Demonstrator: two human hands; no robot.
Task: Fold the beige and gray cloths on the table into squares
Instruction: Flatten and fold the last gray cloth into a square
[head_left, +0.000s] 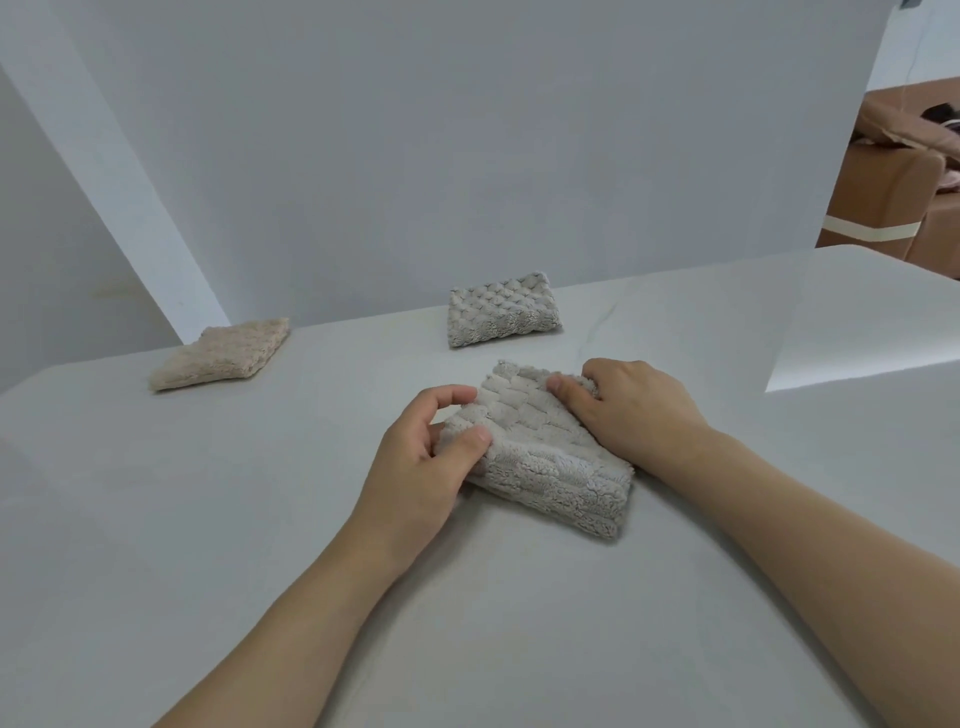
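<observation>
A gray textured cloth (550, 457) lies folded in the middle of the white table (208, 519). My left hand (426, 457) pinches its left edge between thumb and fingers. My right hand (634, 410) grips its far right corner, thumb on top. A second gray cloth (501, 309), folded into a thick rectangle, rests near the table's back edge. A beige cloth (221, 353), also folded flat, sits at the back left.
A white wall panel (467, 130) rises right behind the table's far edge. Brown cardboard boxes (883, 197) stand past the table at the far right. A bright patch of light falls on the table's right side.
</observation>
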